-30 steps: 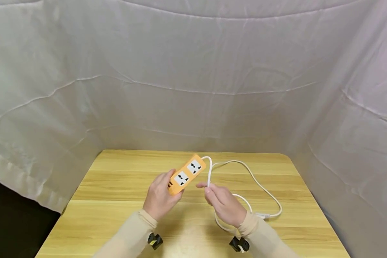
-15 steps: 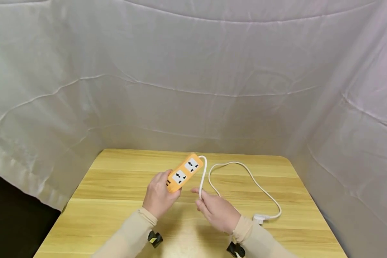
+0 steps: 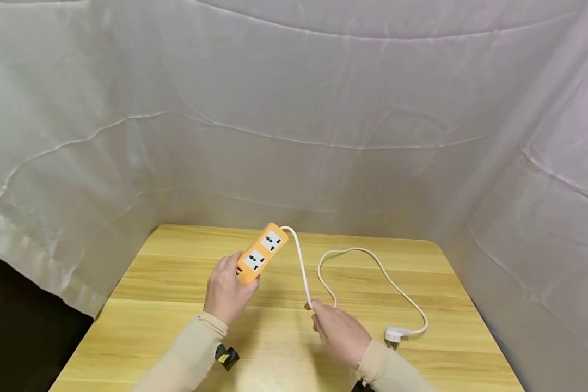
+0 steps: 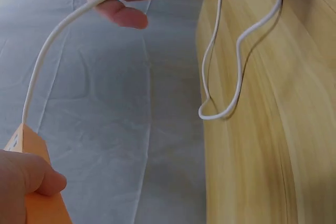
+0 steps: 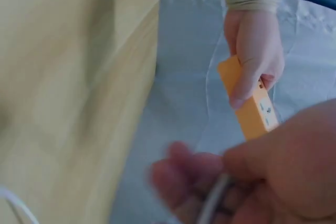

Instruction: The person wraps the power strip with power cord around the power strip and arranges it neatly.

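Note:
My left hand (image 3: pixel 228 287) grips the lower end of an orange power strip (image 3: pixel 262 253), which is tilted with its two white socket panels facing up. From the strip's far end a white cord (image 3: pixel 300 260) arcs over to my right hand (image 3: pixel 340 332), which pinches it between thumb and fingers. In the left wrist view the cord (image 4: pixel 48 43) bends up from the orange strip (image 4: pixel 44 208) to the fingers (image 4: pixel 126 17) of the right hand. Beyond that hand the cord loops on the table and ends in a white plug (image 3: pixel 396 334), prongs toward the front.
The wooden table (image 3: pixel 176 337) has its back edge near grey fabric (image 3: pixel 294 179) that hangs behind and on both sides. A dark area (image 3: pixel 24 321) shows past the left edge. Small black devices sit at the left wrist (image 3: pixel 227 356) and the right wrist (image 3: pixel 362 386).
My left hand has carried the power strip leftward. The right hand has moved down toward the front, and the cord between the hands is longer and straighter. The plug has tipped, showing its prongs.

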Demonstrator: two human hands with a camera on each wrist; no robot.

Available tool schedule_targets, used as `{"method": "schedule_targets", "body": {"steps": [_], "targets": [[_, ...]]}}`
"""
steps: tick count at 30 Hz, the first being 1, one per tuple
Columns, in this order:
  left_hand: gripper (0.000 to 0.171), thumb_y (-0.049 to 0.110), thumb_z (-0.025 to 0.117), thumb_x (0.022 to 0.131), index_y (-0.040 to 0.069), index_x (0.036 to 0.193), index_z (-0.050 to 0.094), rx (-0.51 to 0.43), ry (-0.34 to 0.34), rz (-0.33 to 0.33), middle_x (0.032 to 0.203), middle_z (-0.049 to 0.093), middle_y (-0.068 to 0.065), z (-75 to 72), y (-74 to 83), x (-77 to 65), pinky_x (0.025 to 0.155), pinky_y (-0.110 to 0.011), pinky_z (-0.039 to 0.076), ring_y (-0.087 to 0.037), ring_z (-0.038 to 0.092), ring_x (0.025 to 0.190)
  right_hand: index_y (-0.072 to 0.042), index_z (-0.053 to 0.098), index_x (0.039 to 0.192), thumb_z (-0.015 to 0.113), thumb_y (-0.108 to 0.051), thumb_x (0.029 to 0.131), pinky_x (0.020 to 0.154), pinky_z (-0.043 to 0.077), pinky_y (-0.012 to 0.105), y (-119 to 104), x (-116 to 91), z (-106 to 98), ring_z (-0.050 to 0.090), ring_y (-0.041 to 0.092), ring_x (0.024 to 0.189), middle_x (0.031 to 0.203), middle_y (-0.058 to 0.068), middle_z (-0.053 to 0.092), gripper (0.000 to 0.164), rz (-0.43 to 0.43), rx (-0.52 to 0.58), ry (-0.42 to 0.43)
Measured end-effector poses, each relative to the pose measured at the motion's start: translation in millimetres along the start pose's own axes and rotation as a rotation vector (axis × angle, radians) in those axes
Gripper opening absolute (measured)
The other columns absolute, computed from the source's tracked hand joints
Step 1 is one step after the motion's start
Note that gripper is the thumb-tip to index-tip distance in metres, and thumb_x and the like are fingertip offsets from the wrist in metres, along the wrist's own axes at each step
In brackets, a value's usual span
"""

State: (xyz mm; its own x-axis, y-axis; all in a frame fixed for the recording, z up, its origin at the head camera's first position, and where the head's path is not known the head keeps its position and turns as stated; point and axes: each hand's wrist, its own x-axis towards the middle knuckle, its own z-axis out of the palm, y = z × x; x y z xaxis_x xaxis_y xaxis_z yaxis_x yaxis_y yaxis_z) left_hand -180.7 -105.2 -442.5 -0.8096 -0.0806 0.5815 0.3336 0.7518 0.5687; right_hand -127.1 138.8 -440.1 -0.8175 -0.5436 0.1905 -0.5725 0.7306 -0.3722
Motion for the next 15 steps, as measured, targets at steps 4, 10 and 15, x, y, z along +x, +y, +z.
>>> {"method": "schedule_targets", "body": {"steps": [4, 10, 15], "targets": [[0.061, 0.017, 0.080, 0.061, -0.001, 0.114, 0.056, -0.019, 0.010, 0.013, 0.090, 0.059, -0.008, 2.9, -0.5, -2.1, 0.058, -0.029, 0.047, -0.017, 0.053, 0.072, -0.012, 0.053, 0.111, 0.038, -0.018, 0.098, 0.056, 0.043, 0.021, -1, 1, 11, 0.047, 0.002, 0.062, 0.073, -0.013, 0.050, 0.021, 0.005, 0.248, -0.009], [0.059, 0.017, 0.078, 0.060, 0.002, 0.114, 0.057, -0.106, -0.102, 0.231, 0.093, 0.060, -0.002, 7.9, 10.6, -8.4, 0.060, -0.023, 0.047, -0.009, 0.053, 0.077, -0.018, 0.060, 0.103, 0.044, -0.013, 0.096, 0.061, 0.044, 0.018, -6, 11, 26, 0.049, -0.001, 0.064, 0.072, -0.016, 0.051, 0.018, -0.070, 0.291, -0.070], [0.063, 0.015, 0.079, 0.058, 0.006, 0.116, 0.057, -0.179, -0.231, 0.341, 0.100, 0.059, 0.003, 5.3, 19.4, -13.1, 0.065, -0.022, 0.047, -0.007, 0.053, 0.084, -0.018, 0.064, 0.108, 0.050, -0.012, 0.093, 0.063, 0.043, 0.018, 1, 22, 18, 0.049, -0.002, 0.065, 0.074, -0.016, 0.054, 0.022, -0.070, 0.212, -0.180]]}}
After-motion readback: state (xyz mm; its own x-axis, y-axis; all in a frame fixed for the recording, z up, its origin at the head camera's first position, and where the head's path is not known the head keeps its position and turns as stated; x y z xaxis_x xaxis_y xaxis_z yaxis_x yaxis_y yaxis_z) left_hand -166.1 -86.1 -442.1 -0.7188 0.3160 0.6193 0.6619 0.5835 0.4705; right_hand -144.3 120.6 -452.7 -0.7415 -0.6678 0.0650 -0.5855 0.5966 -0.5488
